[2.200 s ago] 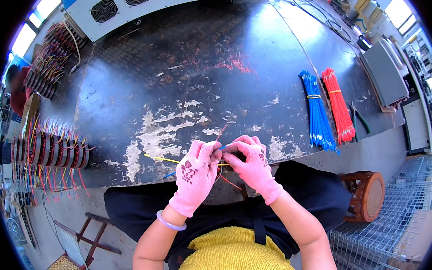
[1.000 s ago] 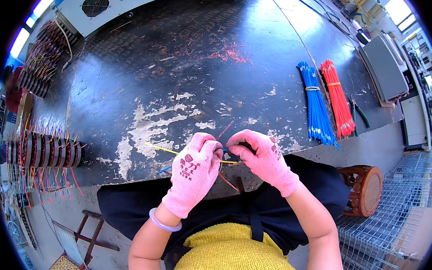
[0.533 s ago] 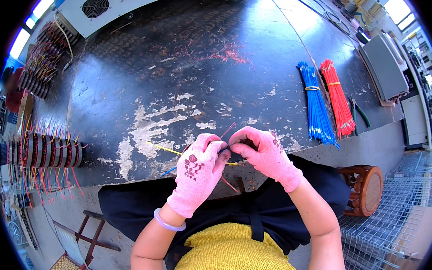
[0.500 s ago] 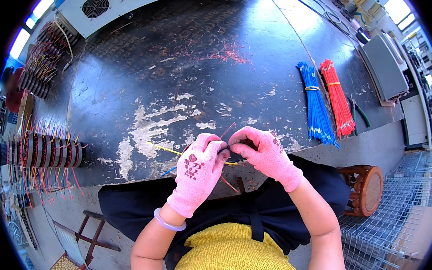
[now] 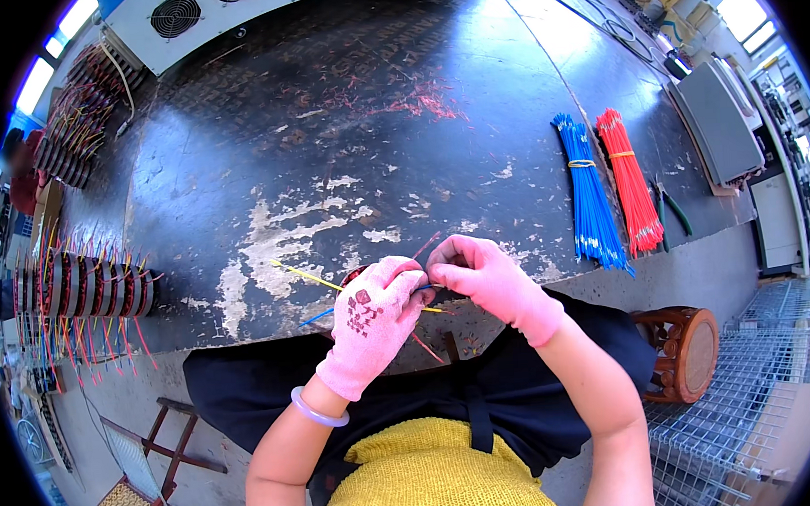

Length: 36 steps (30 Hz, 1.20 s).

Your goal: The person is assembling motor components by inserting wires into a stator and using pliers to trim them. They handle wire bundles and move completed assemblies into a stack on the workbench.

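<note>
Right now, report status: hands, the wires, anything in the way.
Left hand and right hand, both pink-gloved, pinched together on thin coloured wires at the bench edge. Blue wire bundle and red wire bundle lie apart, to the right.

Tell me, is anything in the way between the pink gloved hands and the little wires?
No. The left hand and the right hand already hold the wires between their fingers, at the near edge of the dark workbench. Nothing visible sits between gloves and wires. The blue bundle and the red bundle lie off to the right.

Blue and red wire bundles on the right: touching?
Apart. The head view shows dark tabletop between the blue bundle and the red bundle along most of their length.
</note>
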### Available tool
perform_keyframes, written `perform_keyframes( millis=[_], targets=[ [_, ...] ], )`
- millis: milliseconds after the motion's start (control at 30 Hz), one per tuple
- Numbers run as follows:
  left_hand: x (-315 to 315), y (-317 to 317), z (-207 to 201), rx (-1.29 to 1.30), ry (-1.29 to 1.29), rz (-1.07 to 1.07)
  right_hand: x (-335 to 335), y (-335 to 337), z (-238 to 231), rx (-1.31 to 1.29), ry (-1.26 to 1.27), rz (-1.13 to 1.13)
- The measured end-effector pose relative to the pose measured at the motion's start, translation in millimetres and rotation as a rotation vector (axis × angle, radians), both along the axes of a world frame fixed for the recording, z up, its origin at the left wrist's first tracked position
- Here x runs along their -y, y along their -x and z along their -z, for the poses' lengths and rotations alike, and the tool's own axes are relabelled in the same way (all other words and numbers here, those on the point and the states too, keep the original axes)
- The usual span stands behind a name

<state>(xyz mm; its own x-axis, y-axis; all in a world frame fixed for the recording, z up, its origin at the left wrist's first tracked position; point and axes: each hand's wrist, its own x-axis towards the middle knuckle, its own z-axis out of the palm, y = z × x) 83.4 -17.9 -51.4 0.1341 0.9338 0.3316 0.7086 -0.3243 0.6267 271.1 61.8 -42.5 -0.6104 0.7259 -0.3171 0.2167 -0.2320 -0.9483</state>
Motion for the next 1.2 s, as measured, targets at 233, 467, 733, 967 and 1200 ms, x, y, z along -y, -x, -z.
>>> perform_keyframes(
  millis=[233,467,733,967,1200],
  targets=[
    [-0.9,2.1,1.8,0.023,0.034,0.006,26.2,-15.9,-6.5,0.338,-0.801,0.099],
    [-2.0,1.9,0.2,0.045,0.045,0.008,26.6,-10.6,18.5,0.478,-1.453,-0.074],
    [-2.6,4.1,1.5,0.048,0.05,0.02,-0.6,-5.0,-10.8,0.226,0.164,-0.192],
    [-2.3,1.2,0.7,0.074,0.059,0.003,18.4,-18.9,-6.4,0.398,-1.185,-0.182],
    [-2.5,3.3,1.5,0.056,0.047,0.016,4.3,0.0,-9.3,0.302,-0.446,-0.094]
  ],
)
